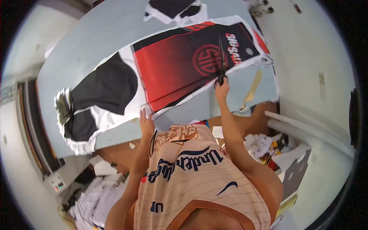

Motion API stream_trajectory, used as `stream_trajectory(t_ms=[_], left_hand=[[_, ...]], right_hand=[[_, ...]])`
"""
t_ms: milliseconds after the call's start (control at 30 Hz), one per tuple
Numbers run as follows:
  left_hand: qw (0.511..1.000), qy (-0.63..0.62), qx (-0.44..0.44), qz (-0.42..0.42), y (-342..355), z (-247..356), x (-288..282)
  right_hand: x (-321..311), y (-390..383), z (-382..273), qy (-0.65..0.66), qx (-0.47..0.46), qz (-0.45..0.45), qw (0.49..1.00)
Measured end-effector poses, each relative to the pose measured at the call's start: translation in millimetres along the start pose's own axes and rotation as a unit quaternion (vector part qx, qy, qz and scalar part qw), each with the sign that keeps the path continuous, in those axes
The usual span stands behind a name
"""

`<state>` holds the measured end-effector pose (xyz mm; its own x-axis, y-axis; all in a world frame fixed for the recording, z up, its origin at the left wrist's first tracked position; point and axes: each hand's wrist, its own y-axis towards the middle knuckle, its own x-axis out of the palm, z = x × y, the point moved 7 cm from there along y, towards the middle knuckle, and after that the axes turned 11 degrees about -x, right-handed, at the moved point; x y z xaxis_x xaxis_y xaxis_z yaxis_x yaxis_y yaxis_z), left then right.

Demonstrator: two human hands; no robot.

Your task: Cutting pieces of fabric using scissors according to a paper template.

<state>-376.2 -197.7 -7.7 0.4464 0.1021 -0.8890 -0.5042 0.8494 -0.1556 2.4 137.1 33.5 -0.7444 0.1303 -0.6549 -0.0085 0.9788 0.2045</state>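
A printed fabric sheet (165,65) with a red-to-black panel, a round emblem and white margins lies across the table. To its left the same white cloth carries black cut-garment shapes (103,84), bunched at the far left end. My right hand (222,91) is closed round the dark handles of a pair of scissors (221,73), whose long blades point away from me over the panel. Whether the blades touch the cloth I cannot tell. My left hand (146,123) rests with fingers outstretched on the white near edge, by the panel's lower left corner.
Under everything is a pale grey-blue table (107,28) with a rounded outline. Black and white fabric scraps (174,9) lie at its far side. A tan strip (253,86) is near the right end. White cloth heaps (97,201) and long white rolls (306,132) sit below the table's edge.
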Motion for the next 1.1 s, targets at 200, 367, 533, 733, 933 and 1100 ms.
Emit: stream_trajectory(t_ms=[200,367,533,733,933,1100], left_hand=[[0.994,0.059,-0.076,-0.052,-4,-28,46],[0.991,0.046,-0.105,-0.073,-11,15,29],[0.981,-0.001,-0.18,-0.075,-26,-4,27],[0.984,0.035,-0.149,-0.095,-42,-15,8],[0.992,-0.016,0.011,-0.126,-40,-13,-12],[0.97,-0.098,0.087,-0.207,-46,-71,-38]], right_hand=[[23,56,40,-0.144,-0.086,-0.095,0.981],[-38,23,107,-0.194,-0.086,-0.05,0.976],[-66,-9,103,-0.239,-0.034,-0.051,0.969],[-90,-41,104,-0.227,-0.013,0.015,0.974],[-59,-92,22,-0.106,0.002,0.013,0.994],[56,-203,-72,-0.059,0.022,0.034,0.997]])
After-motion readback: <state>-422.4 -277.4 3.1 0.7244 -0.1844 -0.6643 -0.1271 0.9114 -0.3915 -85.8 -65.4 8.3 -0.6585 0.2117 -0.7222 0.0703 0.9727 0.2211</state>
